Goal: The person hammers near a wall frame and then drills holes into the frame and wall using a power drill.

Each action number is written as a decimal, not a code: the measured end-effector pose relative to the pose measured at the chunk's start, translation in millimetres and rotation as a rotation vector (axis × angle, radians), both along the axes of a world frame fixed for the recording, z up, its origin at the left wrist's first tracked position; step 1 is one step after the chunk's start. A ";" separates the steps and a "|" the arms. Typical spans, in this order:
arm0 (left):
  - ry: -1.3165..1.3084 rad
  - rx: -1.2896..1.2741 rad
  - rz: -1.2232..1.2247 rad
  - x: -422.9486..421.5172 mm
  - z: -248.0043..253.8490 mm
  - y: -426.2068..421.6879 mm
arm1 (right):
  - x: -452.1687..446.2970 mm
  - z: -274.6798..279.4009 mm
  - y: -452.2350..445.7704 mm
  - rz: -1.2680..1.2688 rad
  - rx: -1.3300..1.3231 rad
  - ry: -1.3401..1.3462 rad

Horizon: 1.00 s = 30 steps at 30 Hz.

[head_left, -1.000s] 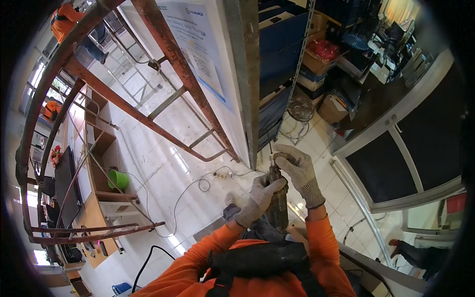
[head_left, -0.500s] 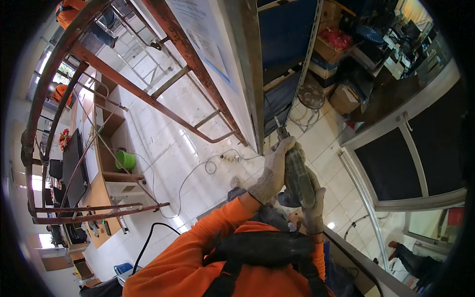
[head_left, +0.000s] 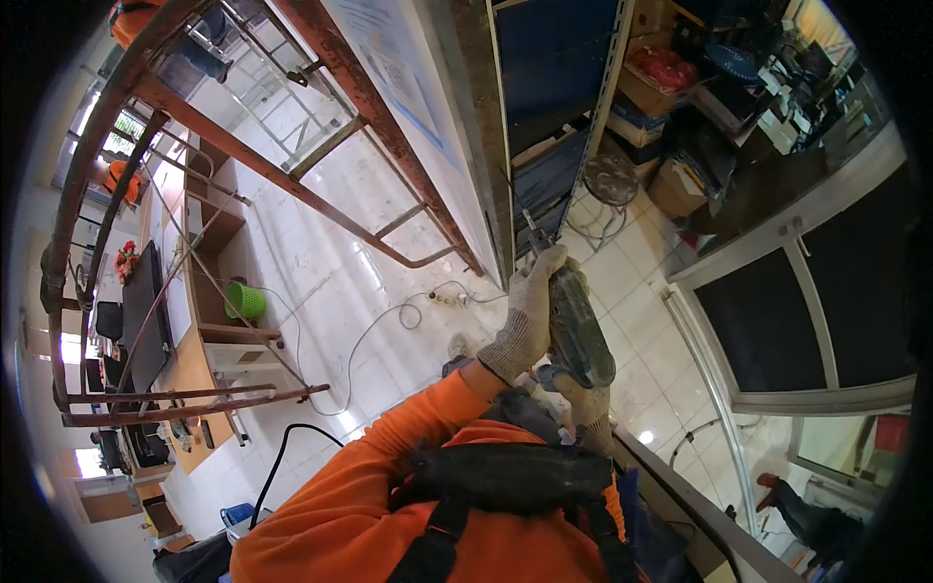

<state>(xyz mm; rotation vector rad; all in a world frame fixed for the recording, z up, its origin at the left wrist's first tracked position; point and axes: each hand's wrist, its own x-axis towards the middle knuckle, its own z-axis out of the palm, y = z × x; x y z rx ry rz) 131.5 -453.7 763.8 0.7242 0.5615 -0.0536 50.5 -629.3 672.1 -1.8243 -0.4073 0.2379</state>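
Note:
A dusty dark hammer drill [head_left: 578, 330] is held out in front of my chest, its bit [head_left: 530, 222] pointing up and away beside the edge of a wall panel [head_left: 483, 126]. My left hand [head_left: 530, 306], in a knitted work glove, is closed round the front of the drill behind the chuck. Below the rear end, my gloved right hand [head_left: 588, 403] grips the drill from underneath; the body hides most of its fingers. Whether the bit touches the panel edge or the blue board [head_left: 554, 73] behind it, I cannot tell.
Rusty scaffold frames [head_left: 262, 146] rise at the left. A cable [head_left: 355, 355] snakes over the tiled floor near a green basket [head_left: 246, 301]. Cardboard boxes [head_left: 680, 189] and a glazed door [head_left: 768, 311] are at the right. Other people in orange [head_left: 121, 182] are far left.
The drill has shifted slightly left and its rear end has turned. My right hand has moved left and down, from beside the drill body to beneath its rear. My left hand keeps its hold.

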 end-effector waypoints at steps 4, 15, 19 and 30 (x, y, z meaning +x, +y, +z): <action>-0.031 -0.007 0.003 1.3 3.6 3.1 | 10.8 21.4 12.0 -0.018 0.156 0.128; 0.007 -0.041 0.021 7.8 2.5 5.2 | 16.5 43.7 17.3 -0.086 0.180 0.361; 0.017 -0.041 0.030 10.8 2.7 4.0 | 18.4 36.4 15.4 -0.084 0.223 0.310; 0.030 -0.103 0.089 15.2 9.0 5.1 | 20.3 35.4 16.0 -0.066 0.257 0.361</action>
